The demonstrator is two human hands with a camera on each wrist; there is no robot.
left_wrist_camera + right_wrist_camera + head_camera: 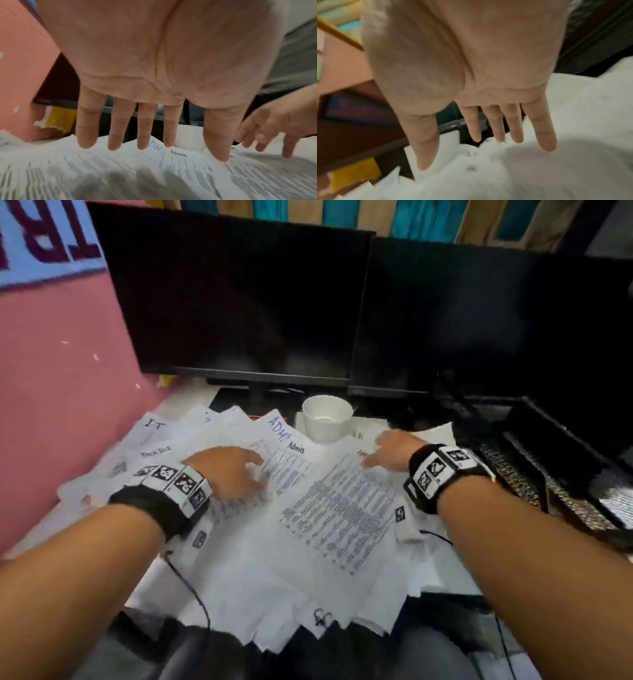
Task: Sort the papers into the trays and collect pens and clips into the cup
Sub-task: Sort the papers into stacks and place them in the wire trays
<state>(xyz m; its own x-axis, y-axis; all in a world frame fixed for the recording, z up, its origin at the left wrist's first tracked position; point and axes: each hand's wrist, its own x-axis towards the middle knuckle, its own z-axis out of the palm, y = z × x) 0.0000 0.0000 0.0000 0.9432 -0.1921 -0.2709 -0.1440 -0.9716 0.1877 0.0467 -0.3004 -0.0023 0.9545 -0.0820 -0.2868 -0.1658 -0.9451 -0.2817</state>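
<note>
In the middle of the head view I see my left hand [228, 470] flat over the papers [308, 525], fingers straight and spread apart. From the left wrist view the fingertips [86, 143] look like they touch the top sheets, but the picture is blurry, so I cannot tell how hard they press. It holds nothing.

To the right of centre, my right hand [394, 450] is spread out too, fingers straight, low over the papers near the far edge of the pile. In the right wrist view its fingers [544, 135] hang just above the white sheets, and I cannot tell if they touch. It holds nothing either.

The papers are thin white sheets with small black print, fanned out in a messy heap across the lower middle of the frame. There are too many to count. Some have hand-written words on the top corners, like "Admin" and "IT".

One white paper cup [327, 421], round and open at the top, stands just above the pile in the centre. At the right edge sit the black mesh trays [561, 474], stacked; I cannot count them for sure.

Two dark flat screens [239, 302] fill the top of the frame. A pink wall [61, 388] is on the left
</note>
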